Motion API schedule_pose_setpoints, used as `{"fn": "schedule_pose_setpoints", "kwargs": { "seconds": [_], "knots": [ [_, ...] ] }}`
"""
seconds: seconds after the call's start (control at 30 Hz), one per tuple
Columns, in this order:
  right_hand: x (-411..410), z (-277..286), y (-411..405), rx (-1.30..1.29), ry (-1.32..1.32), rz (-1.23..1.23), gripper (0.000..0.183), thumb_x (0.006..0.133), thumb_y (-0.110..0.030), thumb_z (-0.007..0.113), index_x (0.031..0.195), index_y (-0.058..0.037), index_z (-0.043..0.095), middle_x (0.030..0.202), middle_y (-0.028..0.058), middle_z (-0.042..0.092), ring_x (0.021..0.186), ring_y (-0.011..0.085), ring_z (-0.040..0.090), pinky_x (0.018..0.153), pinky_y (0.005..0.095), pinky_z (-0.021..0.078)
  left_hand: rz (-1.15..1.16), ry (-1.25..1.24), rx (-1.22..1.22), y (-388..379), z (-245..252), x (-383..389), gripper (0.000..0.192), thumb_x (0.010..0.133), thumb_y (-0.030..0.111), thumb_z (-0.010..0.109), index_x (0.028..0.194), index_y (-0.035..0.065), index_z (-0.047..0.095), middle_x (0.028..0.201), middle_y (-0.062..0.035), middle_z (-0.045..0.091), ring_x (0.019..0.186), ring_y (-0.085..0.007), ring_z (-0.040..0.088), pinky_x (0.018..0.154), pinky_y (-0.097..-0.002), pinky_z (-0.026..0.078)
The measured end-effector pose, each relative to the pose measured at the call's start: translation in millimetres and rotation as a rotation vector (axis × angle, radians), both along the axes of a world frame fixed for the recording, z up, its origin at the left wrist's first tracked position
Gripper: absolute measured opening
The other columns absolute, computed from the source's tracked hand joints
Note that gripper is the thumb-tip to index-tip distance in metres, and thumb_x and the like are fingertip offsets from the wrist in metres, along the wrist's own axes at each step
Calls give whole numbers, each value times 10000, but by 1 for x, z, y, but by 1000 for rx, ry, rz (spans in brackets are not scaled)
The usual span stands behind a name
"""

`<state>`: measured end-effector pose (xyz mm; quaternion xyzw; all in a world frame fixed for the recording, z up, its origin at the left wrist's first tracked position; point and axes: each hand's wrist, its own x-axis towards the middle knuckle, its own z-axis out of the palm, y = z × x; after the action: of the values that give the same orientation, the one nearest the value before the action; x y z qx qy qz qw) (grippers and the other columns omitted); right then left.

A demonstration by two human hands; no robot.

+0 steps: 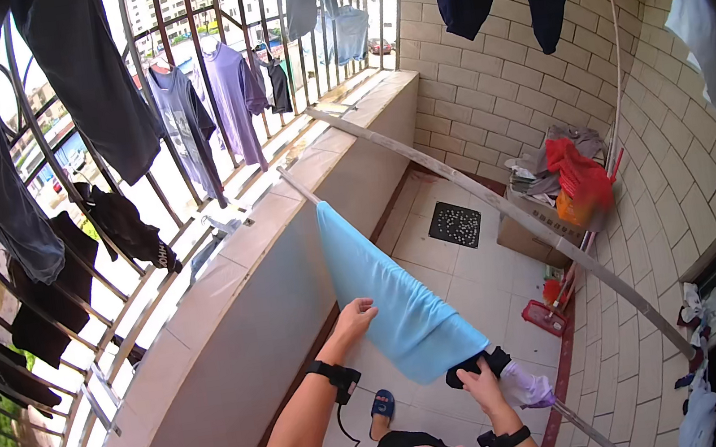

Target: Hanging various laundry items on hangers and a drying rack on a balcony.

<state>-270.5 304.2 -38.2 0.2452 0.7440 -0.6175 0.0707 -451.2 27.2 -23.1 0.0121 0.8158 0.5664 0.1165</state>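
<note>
A light blue cloth point(396, 306) hangs folded over a slanting pole point(299, 185) before me. My left hand point(355, 319) is at the cloth's left edge, fingers loosely curved and apart, with nothing visibly held. Lower on the same pole, my right hand point(481, 383) has its thumb and fingers around a bunched black cloth item point(464, 372), right beside the blue cloth's lower end. A pale purple cloth item point(525, 386) sits on the pole just past the black one. The fingertips of my right hand are partly hidden by the black fabric.
A second bare pole point(505, 204) crosses from the window ledge point(207, 311) to the right wall. Clothes, including a purple shirt point(236, 97), hang by the barred window. A cardboard box point(529, 235) with cloths, a red dustpan point(545, 319) and a floor mat point(455, 225) lie beyond.
</note>
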Motion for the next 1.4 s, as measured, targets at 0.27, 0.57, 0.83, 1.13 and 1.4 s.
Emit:
{"fn": "schedule_pose_setpoints", "kwargs": {
  "seconds": [0.27, 0.57, 0.83, 1.13, 1.4],
  "knots": [
    [-34, -20, 4, -23, 74, 182, 666, 762, -236, 693, 1283, 27, 371, 1240, 150, 470, 1138, 246, 460, 950, 340, 361, 178, -71, 128, -59, -2, -113, 380, 819, 179, 583, 1110, -60, 538, 987, -143, 621, 921, -192, 589, 812, -283, 457],
    [-28, 39, -15, 114, 47, 148, 609, 756, -227, 678, 1225, 64, 421, 1179, 139, 525, 1104, 214, 492, 938, 310, 372, 364, 284, 141, -70, -41, -240, 714, 761, 312, 688, 1270, -68, 361, 1150, -192, 554, 1064, -244, 543, 893, -308, 428],
    [-37, 70, -34, -222, 108, -332, 310, 859, -146, 568, 1091, 59, 545, 1030, 68, 595, 904, 140, 561, 819, 277, 428, -31, 10, -128, -96, -39, -289, 743, 698, 384, 747, 1185, -70, 418, 1039, -162, 577, 914, -205, 570, 824, -317, 442],
    [-32, 51, -49, 333, -266, -58, 324, 786, -213, 664, 954, 60, 620, 815, 104, 660, 752, 202, 638, 680, 305, 501, 30, 37, 44, -105, -22, -290, 606, 724, 462, 692, 966, -85, 597, 839, -141, 631, 786, -194, 601, 729, -303, 465],
    [-51, 43, -74, 181, -129, -735, 364, 817, -222, 634, 1075, 28, 579, 917, 100, 635, 821, 168, 609, 702, 301, 494, -168, -258, 178, -86, 19, -271, 397, 823, 319, 629, 948, -58, 620, 837, -94, 643, 753, -187, 620, 686, -299, 484]
  ]
}}
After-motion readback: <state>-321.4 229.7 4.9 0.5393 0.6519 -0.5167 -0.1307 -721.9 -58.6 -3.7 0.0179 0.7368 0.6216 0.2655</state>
